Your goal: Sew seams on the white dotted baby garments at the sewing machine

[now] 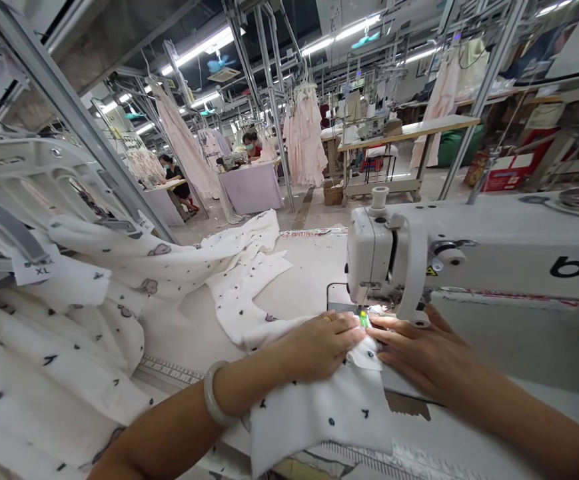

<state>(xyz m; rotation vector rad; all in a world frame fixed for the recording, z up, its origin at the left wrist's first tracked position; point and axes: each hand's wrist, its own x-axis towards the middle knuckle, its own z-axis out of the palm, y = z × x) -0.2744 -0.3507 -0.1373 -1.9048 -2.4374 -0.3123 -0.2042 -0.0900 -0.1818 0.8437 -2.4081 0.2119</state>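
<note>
White fabric printed with small dark motifs (319, 413) lies on the sewing machine's bed and drapes over the table's front edge. My left hand (319, 343), a bangle at its wrist, is closed on the fabric just left of the needle area, fingers together. On the other side my right hand (419, 350) lies flat, fingers stretched out, its tips touching the cloth's edge beside a bright green and yellow piece (364, 319) at the presser foot. The white sewing machine (376, 253) stands over both hands; its lamp lights the spot. The needle tip is hidden.
More printed fabric (169, 267) is heaped at the left, by a grey-white plastic rack (29, 157) and an XL label (42, 271). A measuring tape (169, 370) runs along the table. Metal poles, hanging pink garments (305, 133) and people at other machines are beyond.
</note>
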